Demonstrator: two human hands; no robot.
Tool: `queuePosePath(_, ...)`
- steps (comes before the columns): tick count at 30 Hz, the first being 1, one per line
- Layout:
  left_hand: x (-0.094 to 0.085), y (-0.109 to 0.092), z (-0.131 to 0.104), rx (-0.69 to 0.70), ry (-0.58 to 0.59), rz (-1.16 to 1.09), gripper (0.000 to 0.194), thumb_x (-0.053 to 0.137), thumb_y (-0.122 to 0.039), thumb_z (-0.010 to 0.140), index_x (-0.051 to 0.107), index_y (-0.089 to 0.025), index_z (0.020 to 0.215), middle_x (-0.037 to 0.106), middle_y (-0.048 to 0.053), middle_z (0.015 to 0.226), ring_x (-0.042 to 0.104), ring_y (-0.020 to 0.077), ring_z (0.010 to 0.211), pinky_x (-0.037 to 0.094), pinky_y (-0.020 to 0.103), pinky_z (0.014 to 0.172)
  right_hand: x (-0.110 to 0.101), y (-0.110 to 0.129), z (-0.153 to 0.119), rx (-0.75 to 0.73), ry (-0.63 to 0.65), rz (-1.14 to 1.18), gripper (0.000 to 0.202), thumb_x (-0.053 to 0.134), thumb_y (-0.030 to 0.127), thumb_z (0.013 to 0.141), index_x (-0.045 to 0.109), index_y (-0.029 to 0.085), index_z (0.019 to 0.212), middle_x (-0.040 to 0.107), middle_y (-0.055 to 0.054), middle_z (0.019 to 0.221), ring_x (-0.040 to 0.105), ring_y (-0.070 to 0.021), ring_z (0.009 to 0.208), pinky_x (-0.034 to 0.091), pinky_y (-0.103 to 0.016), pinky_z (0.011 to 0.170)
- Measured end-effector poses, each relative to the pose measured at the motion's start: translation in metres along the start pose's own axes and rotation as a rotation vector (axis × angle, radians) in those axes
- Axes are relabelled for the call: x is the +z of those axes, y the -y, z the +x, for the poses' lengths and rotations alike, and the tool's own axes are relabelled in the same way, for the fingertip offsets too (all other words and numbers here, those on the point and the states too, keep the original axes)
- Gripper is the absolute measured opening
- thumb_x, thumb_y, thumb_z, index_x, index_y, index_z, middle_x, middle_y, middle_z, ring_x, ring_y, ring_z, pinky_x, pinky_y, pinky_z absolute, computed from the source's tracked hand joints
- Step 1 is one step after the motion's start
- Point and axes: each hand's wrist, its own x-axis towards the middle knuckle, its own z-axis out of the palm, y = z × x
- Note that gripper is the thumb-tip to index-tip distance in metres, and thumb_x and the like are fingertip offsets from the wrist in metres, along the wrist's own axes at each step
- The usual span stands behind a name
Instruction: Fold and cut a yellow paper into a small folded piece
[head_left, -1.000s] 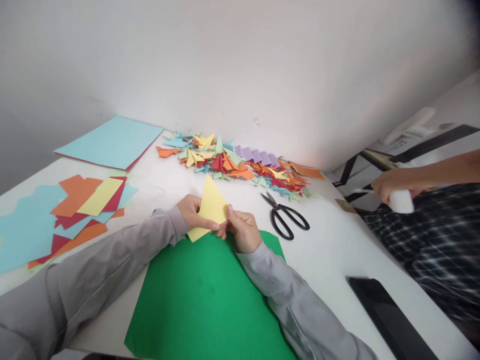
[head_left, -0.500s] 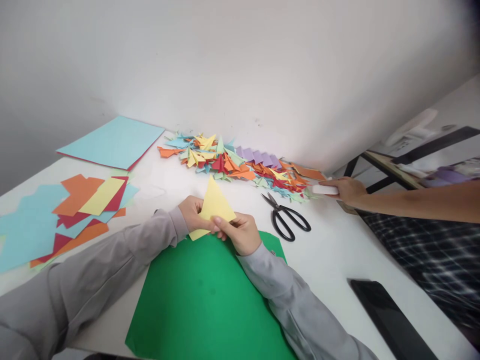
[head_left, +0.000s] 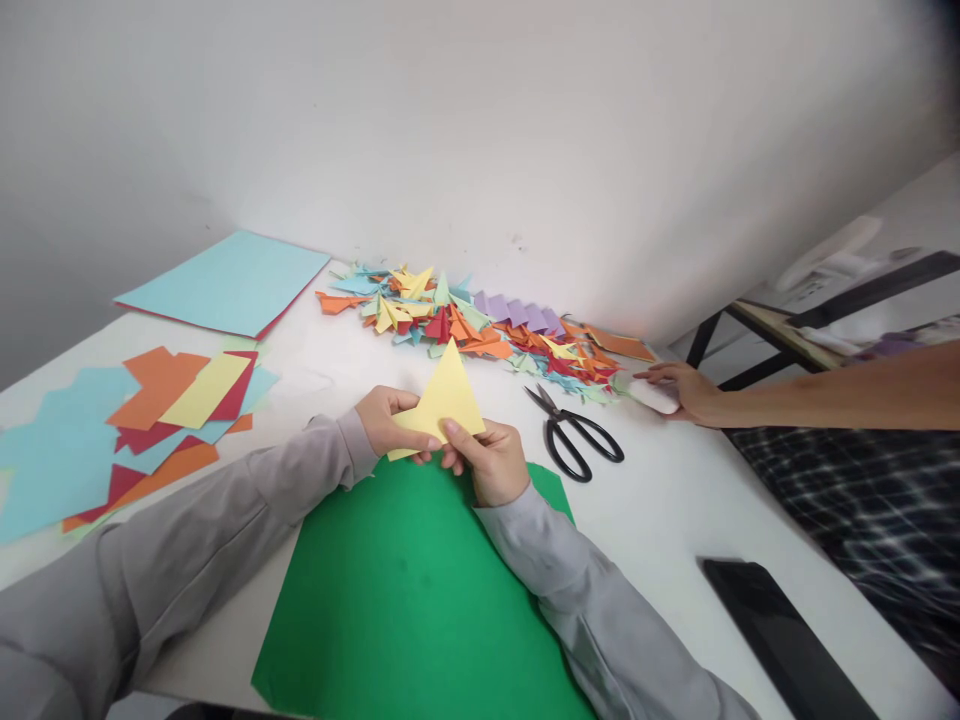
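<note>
A yellow folded paper (head_left: pixel 448 388) with a pointed tip directed away from me is held up between both hands. My left hand (head_left: pixel 390 422) grips its left side, the thumb lying across the lower front. My right hand (head_left: pixel 495 460) pinches its lower right part, thumb on top and fingers underneath. Both hands hover over the far edge of a green sheet (head_left: pixel 420 580) on the table. Fingers partly hide the paper's lower folds.
Small folded papers (head_left: pixel 480 335) lie heaped along the wall. Black-handled scissors (head_left: pixel 574 432), a black tablet-like slab (head_left: pixel 780 635), coloured paper pieces (head_left: pixel 180 400) and large blue sheets (head_left: pixel 225 280) are on the white table. Another person's hand (head_left: pixel 686 392) touches a white object (head_left: pixel 651 396) at right.
The yellow paper has shifted slightly right and turned, its tip now further right. My left thumb lies across its front. The other person's hand has lowered the white object toward the table.
</note>
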Motion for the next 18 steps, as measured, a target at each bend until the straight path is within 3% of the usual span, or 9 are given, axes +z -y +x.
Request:
queuePosePath(7,0.0003,0.0004,0.0009,0.004,-0.032,0.02,0.028,0.073,-0.019,0.052,0.062,-0.005,0.074,0.062,0.002,0.05,0.057,0.0109,0.044,0.048,0.022,0.046,-0.0012,-0.0028,0.0017,-0.007,-0.081,0.021,0.03,0.066,0.037,0.066,0.06,0.014,0.049,0.055,0.002,0.039,0.042,-0.0054,0.029,0.03,-0.018,0.03)
queuePosePath(13,0.0003,0.0061,0.004,0.088,-0.068,0.032,0.027,0.072,-0.022,0.051,0.061,-0.005,0.069,0.058,0.001,0.045,0.054,0.0096,0.04,0.045,0.021,0.042,-0.0029,-0.0028,0.0049,0.011,-0.195,0.062,0.031,0.067,0.038,0.063,0.059,0.013,0.046,0.055,0.001,0.036,0.041,-0.005,0.027,0.029,-0.017,0.028)
queuePosePath(18,-0.0003,0.007,0.0031,0.104,-0.071,0.03,0.027,0.073,-0.024,0.05,0.061,-0.006,0.066,0.058,0.001,0.046,0.053,0.0088,0.041,0.045,0.021,0.043,-0.0017,-0.0011,0.0044,0.046,-0.117,0.103,0.029,0.07,0.038,0.06,0.061,0.013,0.05,0.058,0.0,0.041,0.045,-0.0067,0.03,0.034,-0.019,0.031)
